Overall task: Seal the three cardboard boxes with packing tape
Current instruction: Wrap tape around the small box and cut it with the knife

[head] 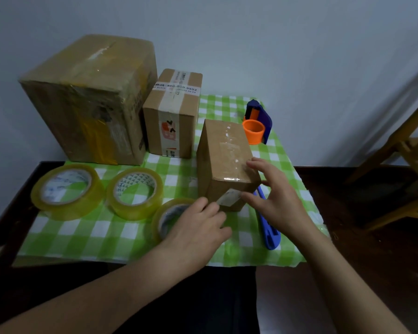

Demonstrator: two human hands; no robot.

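Cardboard boxes in a sealing job: the small box (227, 162), nearest the person on the green checked cloth (106, 232) over the dark worktop (22, 201), shows a glossy clear strip along its top and down its near face. The right hand (273, 196), fingers spread and fairly straight, touches that box at its near top edge and right side, grasping nothing. The left hand (198, 227) lies over a tape roll (164, 218) just left of the small box, fingers bent toward the box's near face; whether it grips the roll cannot be told. Behind and left of the small box stand a middle box (171, 116) with white printed tape and a large box (87, 100) wrapped in yellowish tape. Judged from this, the small box's seam is being smoothed down, and the job looks close to done; the far sides are hidden.
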